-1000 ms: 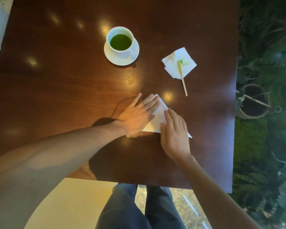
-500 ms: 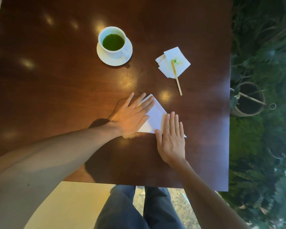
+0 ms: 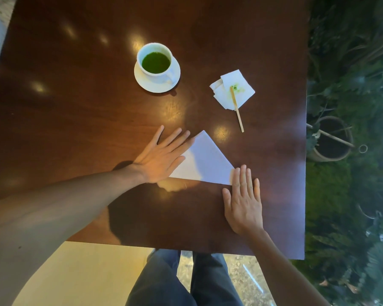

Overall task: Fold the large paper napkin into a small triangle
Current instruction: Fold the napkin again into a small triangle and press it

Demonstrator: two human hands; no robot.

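Observation:
A white paper napkin (image 3: 205, 163), folded into a triangle, lies flat on the dark wooden table (image 3: 80, 120) with its apex pointing away from me. My left hand (image 3: 161, 156) rests flat with spread fingers over the triangle's left corner and slanted edge. My right hand (image 3: 243, 199) lies flat on the table, its fingertips touching the triangle's right corner, which they hide. Neither hand grips the napkin.
A white cup of green liquid on a saucer (image 3: 157, 68) stands beyond the napkin. To its right lies a stained crumpled napkin (image 3: 232, 89) with a wooden stirrer (image 3: 237, 109) across it. The table's right edge borders plants and a pot (image 3: 331, 140). My legs show below the near edge.
My right hand has slid to the right and toward me along the napkin, from covering its right half to touching only its right corner. My left hand has stayed pressed on the left side.

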